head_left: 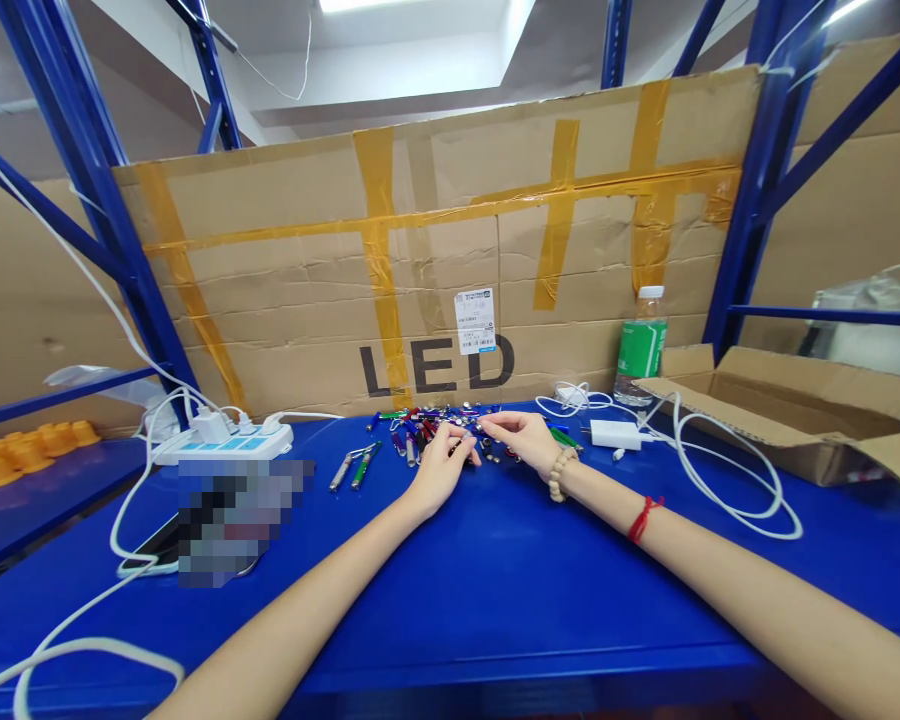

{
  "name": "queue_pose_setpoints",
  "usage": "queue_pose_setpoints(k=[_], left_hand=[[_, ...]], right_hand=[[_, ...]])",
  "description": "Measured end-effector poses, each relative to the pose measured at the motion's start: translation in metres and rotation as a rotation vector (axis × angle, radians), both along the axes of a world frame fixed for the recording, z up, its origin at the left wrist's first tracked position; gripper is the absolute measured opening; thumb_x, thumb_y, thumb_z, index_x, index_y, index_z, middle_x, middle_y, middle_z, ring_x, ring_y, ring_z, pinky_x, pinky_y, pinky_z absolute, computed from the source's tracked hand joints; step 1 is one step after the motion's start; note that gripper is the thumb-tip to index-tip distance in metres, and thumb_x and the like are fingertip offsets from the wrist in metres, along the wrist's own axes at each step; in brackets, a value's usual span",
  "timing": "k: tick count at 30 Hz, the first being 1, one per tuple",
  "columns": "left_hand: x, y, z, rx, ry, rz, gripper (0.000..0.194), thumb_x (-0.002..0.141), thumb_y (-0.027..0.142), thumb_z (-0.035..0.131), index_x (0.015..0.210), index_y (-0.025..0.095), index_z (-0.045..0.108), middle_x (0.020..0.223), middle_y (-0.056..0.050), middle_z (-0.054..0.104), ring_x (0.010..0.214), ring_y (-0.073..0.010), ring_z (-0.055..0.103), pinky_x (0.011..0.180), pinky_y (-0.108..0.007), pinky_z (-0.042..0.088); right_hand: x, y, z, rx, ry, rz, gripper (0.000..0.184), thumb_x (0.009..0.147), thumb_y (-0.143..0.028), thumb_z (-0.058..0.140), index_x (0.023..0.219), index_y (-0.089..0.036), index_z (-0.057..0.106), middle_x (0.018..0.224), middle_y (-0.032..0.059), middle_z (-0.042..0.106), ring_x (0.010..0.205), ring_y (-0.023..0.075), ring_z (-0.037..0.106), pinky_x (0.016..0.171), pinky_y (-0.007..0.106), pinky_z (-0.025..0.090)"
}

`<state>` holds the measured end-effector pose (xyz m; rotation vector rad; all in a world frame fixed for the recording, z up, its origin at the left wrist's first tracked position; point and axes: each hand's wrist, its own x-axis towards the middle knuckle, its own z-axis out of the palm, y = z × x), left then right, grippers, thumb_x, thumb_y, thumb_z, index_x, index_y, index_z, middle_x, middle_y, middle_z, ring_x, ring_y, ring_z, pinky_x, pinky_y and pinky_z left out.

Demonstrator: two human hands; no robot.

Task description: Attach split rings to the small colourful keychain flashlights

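A pile of small shiny metal tubes in blue, red, green and silver lies on the blue shelf top, with tiny silver pieces among them. At the pile's front edge is my left hand, its fingers curled together; whatever they hold is hidden. My right hand faces it from the right, thumb and fingertips pinched by the small silver pieces. What is in that pinch is too small to name. Left of the pile, a silver tube and a green tube lie apart from the rest.
A white power strip with plugs and cables stands at left, behind a partly blurred phone. At right are a white adapter with a looped cable, a green-labelled bottle and an open cardboard box. Cardboard closes the back.
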<state>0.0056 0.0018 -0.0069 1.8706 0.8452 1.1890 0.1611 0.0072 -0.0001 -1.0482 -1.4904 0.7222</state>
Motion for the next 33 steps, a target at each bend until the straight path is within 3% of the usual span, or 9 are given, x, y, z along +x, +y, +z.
queue_pose_setpoints(k=[9,12,16,21,28,33], left_hand=[[0.001,-0.004,0.003,0.027,0.012,-0.018,0.014,0.079,0.030,0.049,0.074,0.019,0.043,0.062,0.001,0.060,0.066,-0.0130,0.055,0.068,-0.025,0.039],[0.001,-0.005,0.004,0.032,0.036,-0.028,0.010,0.079,0.028,0.048,0.080,0.018,0.047,0.064,0.000,0.060,0.067,-0.0135,0.056,0.069,-0.025,0.039],[0.000,-0.005,0.006,0.076,0.059,0.001,0.018,0.079,0.026,0.047,0.094,0.018,0.054,0.065,0.000,0.060,0.069,-0.0146,0.056,0.070,-0.025,0.040],[-0.002,-0.002,0.003,0.130,0.105,0.038,0.022,0.081,0.030,0.043,0.092,0.018,0.058,0.062,0.001,0.059,0.067,-0.0142,0.055,0.071,-0.024,0.039],[-0.004,0.000,0.000,0.134,0.234,-0.009,0.023,0.083,0.032,0.039,0.086,0.017,0.056,0.059,0.003,0.054,0.063,-0.0122,0.051,0.069,-0.024,0.038],[-0.004,-0.003,0.000,0.125,0.330,-0.033,0.024,0.083,0.033,0.039,0.092,0.016,0.053,0.057,0.004,0.051,0.059,-0.0112,0.047,0.063,-0.023,0.036]], right_hand=[[0.002,0.000,0.001,0.081,-0.127,0.031,0.032,0.064,-0.040,0.063,0.078,-0.011,0.068,0.075,0.0067,0.068,0.063,0.0136,0.059,0.054,0.023,0.047],[0.003,-0.002,0.002,0.087,-0.149,0.045,0.033,0.064,-0.039,0.063,0.080,-0.011,0.069,0.069,0.0058,0.067,0.057,0.0117,0.057,0.051,0.023,0.045],[0.003,-0.003,0.002,0.085,-0.155,0.065,0.033,0.064,-0.039,0.064,0.082,-0.012,0.069,0.071,0.0058,0.068,0.058,0.0118,0.057,0.054,0.023,0.046],[0.008,0.000,0.001,0.132,-0.216,0.112,0.031,0.063,-0.038,0.065,0.081,-0.013,0.070,0.079,0.0066,0.069,0.069,0.0149,0.060,0.065,0.027,0.047],[0.018,0.005,0.002,0.179,-0.298,0.228,0.028,0.064,-0.039,0.066,0.076,-0.013,0.070,0.075,0.0066,0.066,0.071,0.0152,0.059,0.066,0.028,0.046],[0.022,0.006,0.003,0.199,-0.325,0.288,0.030,0.063,-0.043,0.067,0.069,-0.015,0.071,0.063,0.0036,0.062,0.061,0.0127,0.055,0.060,0.027,0.044]])
